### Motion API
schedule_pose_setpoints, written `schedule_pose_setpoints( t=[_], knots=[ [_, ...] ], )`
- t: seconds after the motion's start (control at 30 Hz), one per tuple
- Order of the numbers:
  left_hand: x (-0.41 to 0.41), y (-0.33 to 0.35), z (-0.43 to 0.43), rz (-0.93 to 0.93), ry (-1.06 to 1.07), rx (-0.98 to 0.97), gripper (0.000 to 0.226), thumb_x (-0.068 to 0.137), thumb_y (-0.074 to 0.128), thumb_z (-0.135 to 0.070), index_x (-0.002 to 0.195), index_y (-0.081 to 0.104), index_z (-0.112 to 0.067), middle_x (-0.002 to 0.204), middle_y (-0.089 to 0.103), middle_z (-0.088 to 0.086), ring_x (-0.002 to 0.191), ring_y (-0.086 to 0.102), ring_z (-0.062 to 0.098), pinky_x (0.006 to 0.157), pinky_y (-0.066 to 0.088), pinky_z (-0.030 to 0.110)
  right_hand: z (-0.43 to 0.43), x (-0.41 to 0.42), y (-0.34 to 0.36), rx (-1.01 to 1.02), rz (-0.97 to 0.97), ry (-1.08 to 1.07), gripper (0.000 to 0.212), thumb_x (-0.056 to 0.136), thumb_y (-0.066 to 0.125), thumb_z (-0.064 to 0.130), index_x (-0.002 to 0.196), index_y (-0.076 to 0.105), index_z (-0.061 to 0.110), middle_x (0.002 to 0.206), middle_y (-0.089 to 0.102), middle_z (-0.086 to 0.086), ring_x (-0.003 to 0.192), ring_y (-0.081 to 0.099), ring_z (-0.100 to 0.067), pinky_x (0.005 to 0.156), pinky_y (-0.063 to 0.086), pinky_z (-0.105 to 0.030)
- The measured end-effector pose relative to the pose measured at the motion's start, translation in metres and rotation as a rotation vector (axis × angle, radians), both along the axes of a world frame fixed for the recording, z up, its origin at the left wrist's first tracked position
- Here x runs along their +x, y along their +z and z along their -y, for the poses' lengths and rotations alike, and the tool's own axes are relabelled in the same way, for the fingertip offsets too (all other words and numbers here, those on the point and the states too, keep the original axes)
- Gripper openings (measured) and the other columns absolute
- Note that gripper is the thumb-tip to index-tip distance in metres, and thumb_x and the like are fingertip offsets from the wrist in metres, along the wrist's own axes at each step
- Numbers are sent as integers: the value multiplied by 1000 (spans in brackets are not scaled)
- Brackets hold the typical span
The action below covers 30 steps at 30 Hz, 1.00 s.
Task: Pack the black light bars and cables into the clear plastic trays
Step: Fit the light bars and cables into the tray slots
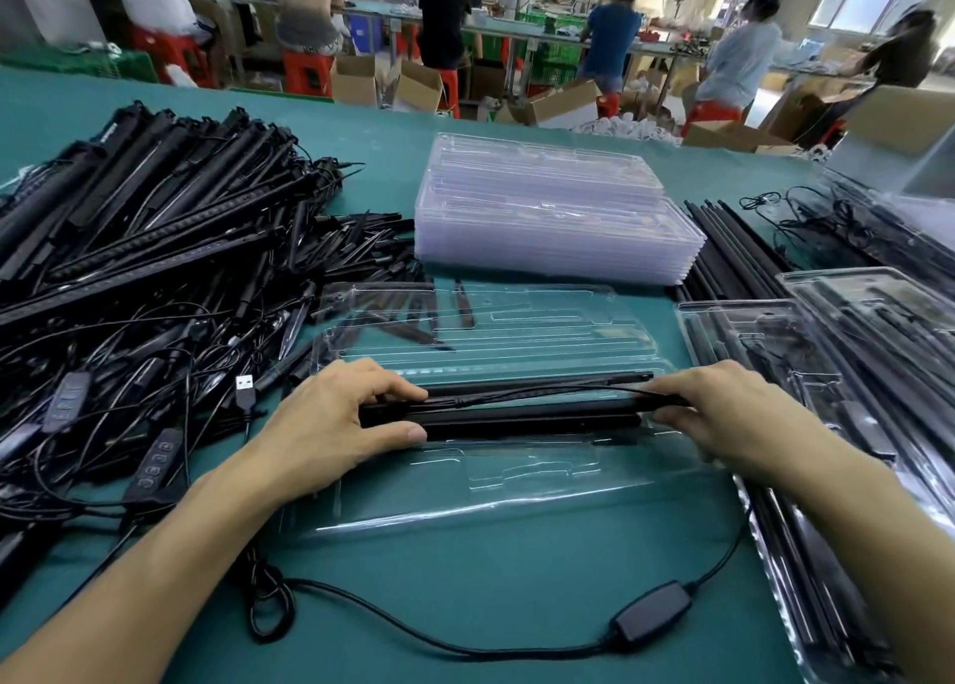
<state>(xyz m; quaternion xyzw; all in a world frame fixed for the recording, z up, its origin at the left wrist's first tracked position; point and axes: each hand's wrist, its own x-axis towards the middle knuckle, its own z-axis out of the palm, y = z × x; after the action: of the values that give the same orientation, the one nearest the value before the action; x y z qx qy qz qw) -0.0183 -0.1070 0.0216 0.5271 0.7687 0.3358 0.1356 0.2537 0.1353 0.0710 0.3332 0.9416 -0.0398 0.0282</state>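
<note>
Head view: light bars (517,414) gripped between both hands, over open tray (517,482).

Bare forearms (170,544), as far as I can see; left hand (330,420) and right hand (723,414) bare too, nails short, plain.

a factory packing floor: a long teal worktable (517,580) carries a bulk heap of black light bars (129,228) and a stack of clear plastic trays (553,228). behind it, workers (612,37) line benches (496,24) among open cardboard boxes (563,104), red stools (307,71) and green crates (555,55).
</note>
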Motion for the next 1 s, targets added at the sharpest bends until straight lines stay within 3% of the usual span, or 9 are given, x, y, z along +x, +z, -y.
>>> schedule_pose_setpoints(
  t=[0.07,0.17,0.23,0.33,0.4,0.5,0.6,0.77,1.0],
  knots=[
    [0,0,1,-26,-10,-17,49,66,60,-69,112,66,-50,99,60,-21,100,51,1,94,44,38,-3,-5,-4,-20,-27,-13,21,94,60,33,111,64,44,83,62,8,64,57,-18,75,54,-37],
    [1,0,1,-71,-28,-4,48,70,55,-71,113,66,-54,98,58,-20,102,50,3,95,43,40,-5,-11,-12,-49,-29,-28,17,96,57,30,108,61,40,102,66,6,87,62,-27,79,50,-38],
    [2,0,0,-44,-13,44,40,74,56,-69,106,69,-51,99,58,-20,102,51,5,95,43,41,-6,-13,-14,-48,-11,-14,16,97,55,30,111,60,38,103,64,9,94,60,-26,79,48,-37],
    [7,1,1,-198,-14,141,24,81,71,-56,99,72,-40,99,57,-16,96,53,13,87,46,45,-6,-11,-11,-66,-24,-3,12,96,56,33,107,58,38,96,61,13,81,61,-20,77,51,-38],
    [13,3,-1,-403,-58,147,24,79,68,-55,93,74,-37,95,58,-13,89,54,16,78,48,45,-6,-9,-8,-107,-73,9,5,95,59,31,98,59,35,88,62,12,61,63,-13,72,52,-36],
    [24,3,-8,-516,-146,149,16,83,69,-46,91,76,-34,91,59,-8,85,56,19,72,50,45,-5,-7,-6,-156,-135,16,7,94,61,26,91,62,32,83,63,11,44,61,-8,65,54,-34],
    [26,1,-12,-489,-150,143,17,85,65,-45,89,75,-32,94,59,-8,88,55,19,75,50,44,-5,-8,-8,-126,-125,1,6,95,59,28,90,62,31,80,62,11,48,61,-10,68,54,-36],
    [21,-4,-13,-251,-168,140,11,88,68,-38,89,75,-29,99,59,-14,95,52,15,89,44,44,-5,-14,-11,-89,-56,-72,12,96,57,38,102,65,43,96,64,9,70,60,-21,80,54,-39],
    [24,-11,-16,-240,-71,131,5,86,74,-34,86,73,-30,116,56,-13,104,51,13,96,38,43,-1,-15,-19,44,-107,-121,19,94,61,37,110,70,36,104,57,3,100,59,-30,81,49,-38]
  ],
)
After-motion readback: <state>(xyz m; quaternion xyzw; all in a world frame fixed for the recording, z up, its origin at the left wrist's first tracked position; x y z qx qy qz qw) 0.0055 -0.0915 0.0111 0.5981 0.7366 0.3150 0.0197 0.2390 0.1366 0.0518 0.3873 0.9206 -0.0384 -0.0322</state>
